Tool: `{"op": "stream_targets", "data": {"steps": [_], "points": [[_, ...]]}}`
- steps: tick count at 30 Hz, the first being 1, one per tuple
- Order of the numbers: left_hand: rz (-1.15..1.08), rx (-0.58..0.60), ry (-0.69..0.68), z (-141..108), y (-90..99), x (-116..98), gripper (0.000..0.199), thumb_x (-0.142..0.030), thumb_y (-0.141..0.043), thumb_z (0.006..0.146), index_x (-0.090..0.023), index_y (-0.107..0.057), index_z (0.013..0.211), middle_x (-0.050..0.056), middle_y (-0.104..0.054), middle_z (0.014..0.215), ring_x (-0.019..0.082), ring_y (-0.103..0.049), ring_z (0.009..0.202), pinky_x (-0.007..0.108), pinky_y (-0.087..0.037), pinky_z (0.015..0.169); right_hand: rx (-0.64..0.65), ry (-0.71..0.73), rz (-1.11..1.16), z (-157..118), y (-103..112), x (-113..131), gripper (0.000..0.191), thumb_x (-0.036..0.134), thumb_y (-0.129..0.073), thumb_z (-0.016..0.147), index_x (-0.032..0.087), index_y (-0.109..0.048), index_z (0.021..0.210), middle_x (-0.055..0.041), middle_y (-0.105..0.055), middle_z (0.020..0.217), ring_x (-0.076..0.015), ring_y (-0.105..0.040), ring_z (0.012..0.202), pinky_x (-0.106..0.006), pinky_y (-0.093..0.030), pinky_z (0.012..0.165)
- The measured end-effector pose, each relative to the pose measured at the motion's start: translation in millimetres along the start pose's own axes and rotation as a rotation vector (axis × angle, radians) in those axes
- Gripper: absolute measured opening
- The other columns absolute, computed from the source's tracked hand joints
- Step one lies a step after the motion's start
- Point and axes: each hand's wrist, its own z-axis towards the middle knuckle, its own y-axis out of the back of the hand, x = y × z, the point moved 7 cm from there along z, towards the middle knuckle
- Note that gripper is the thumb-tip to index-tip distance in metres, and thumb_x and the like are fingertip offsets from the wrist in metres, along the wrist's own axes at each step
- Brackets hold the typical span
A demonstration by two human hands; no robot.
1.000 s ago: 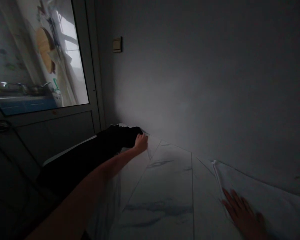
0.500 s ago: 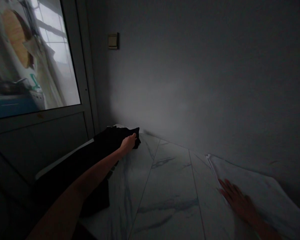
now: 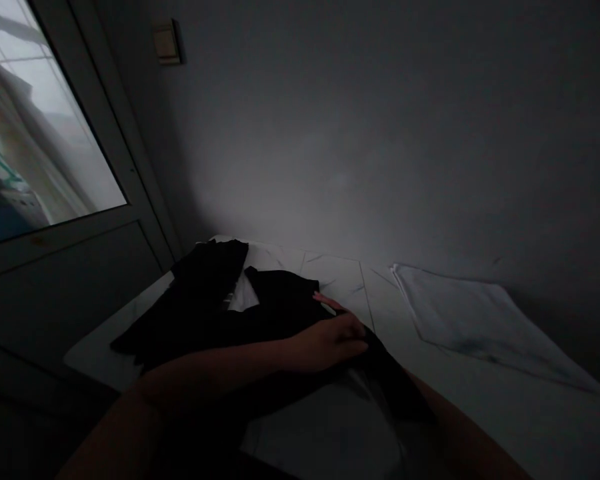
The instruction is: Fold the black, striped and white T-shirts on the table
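A black garment (image 3: 280, 300) lies spread over the marble-patterned table, with its left part bunched near the far left corner. My left hand (image 3: 330, 340) is at the middle, its fingers bent in on the black cloth. My right hand (image 3: 333, 302) is just beyond it; its fingertips show at the edge of a black sleeve-like strip, and the rest is hidden behind my left hand and the cloth. The light is dim, so the exact grip of the right fingers is unclear.
A folded white cloth (image 3: 470, 313) lies at the right of the table (image 3: 93, 350), by the grey wall (image 3: 340, 133). A door with a glass pane (image 3: 80, 160) stands at the left. A light switch (image 3: 166, 43) is on the wall.
My left hand has come from the far left toward the middle, drawing black cloth along. My right hand has left the white cloth and moved left to the black garment. The view has shifted.
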Motion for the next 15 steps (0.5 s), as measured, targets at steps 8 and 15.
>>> {"op": "stream_targets", "data": {"steps": [8, 15], "points": [[0.03, 0.473, 0.067, 3, 4.6, 50, 0.02, -0.031, -0.053, 0.095, -0.018, -0.067, 0.094, 0.002, -0.067, 0.082, 0.013, -0.065, 0.072, 0.026, -0.051, 0.074, -0.093, 0.27, 0.273, -20, 41, -18, 0.037, 0.037, -0.041, 0.091, 0.031, -0.072, 0.111, -0.0048, -0.07, 0.115, -0.0276, -0.061, 0.114, -0.038, -0.046, 0.104], [0.748, -0.134, 0.139, 102, 93.7, 121, 0.037, -0.032, -0.054, 0.093, -0.018, -0.056, 0.128, 0.013, -0.059, 0.133, 0.025, -0.054, 0.123, 0.041, -0.04, 0.106, 0.031, 0.558, 0.56, -64, 68, 13, 0.026, 0.029, -0.052, 0.09, 0.033, -0.075, 0.101, -0.0021, -0.071, 0.104, -0.0214, -0.066, 0.096, -0.034, -0.049, 0.089]]}}
